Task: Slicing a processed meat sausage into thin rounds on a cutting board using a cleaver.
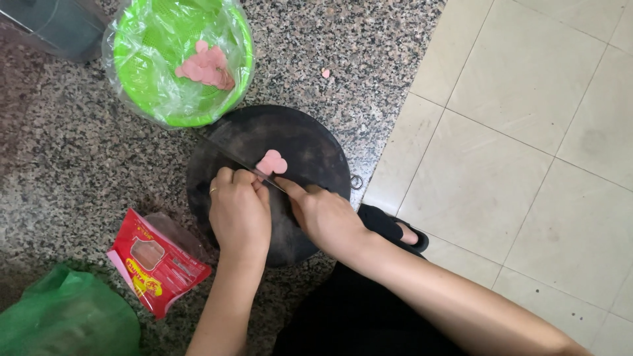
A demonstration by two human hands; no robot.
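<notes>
Midway: right hand (326,217) closed on knife (247,165), left hand (239,211) clamped over sausage, hidden; slices (271,163) on board (310,142), more in green basket (132,39).

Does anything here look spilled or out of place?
One small pink slice lies alone on the speckled stone counter, apart from the heap of slices in the green basket and the few on the dark round cutting board. It looks like a stray. Nothing else stands out.
</notes>
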